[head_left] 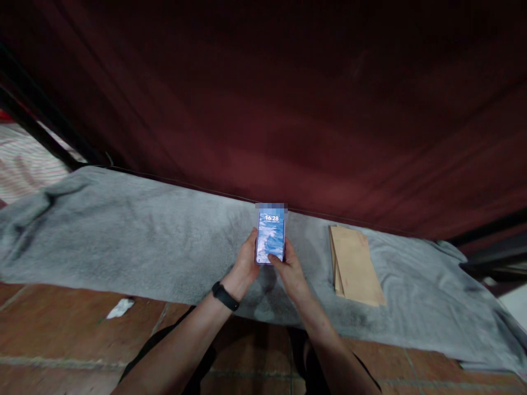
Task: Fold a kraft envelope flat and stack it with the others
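A smartphone (270, 236) is held upright between both hands, its lit screen showing 16:28 over a picture of blue waves. My left hand (246, 258) wraps round the phone's left edge, with a black band (225, 296) on that wrist. Along the right edge my right hand (291, 269) grips the phone, and its thumb lies on the lower part of the screen. The fingers behind the phone are hidden. Below the phone spreads a grey cloth (164, 236) over a long low surface.
To the right, a small stack of brown paper envelopes (356, 266) lies on the cloth. A dark red curtain (263, 137) hangs behind it. On the tiled floor (69, 334) at left is a crumpled white tissue (120, 308). Striped fabric (28, 159) shows at far left.
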The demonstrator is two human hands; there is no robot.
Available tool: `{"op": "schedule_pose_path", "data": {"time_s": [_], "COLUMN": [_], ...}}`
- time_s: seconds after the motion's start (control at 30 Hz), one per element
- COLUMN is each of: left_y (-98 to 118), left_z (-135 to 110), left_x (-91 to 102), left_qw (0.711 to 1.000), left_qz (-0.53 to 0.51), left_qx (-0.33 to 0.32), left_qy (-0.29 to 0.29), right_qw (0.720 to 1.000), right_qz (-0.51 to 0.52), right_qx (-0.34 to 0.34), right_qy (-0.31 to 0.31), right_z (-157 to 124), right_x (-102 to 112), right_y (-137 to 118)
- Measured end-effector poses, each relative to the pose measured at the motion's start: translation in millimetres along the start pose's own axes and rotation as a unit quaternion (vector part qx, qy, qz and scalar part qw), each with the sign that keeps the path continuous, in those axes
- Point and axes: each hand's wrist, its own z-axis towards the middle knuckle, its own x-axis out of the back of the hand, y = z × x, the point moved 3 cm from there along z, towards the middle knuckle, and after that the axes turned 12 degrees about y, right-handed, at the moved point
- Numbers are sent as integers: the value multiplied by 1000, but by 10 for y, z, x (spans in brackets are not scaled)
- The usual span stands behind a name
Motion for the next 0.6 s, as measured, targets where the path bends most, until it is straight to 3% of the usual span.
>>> {"op": "schedule_pose_path", "data": {"time_s": [0.6], "left_y": [-7], "left_z": [-60], "left_x": [-26], "left_qw": [999], "left_qz": [7], "left_qx": [-22], "left_qy": [25], "right_qw": [1000], "right_qz": [8], "right_qx": [-9], "right_qy": [17], "right_z": [-22], "right_x": [-10], "right_y": [23]}}
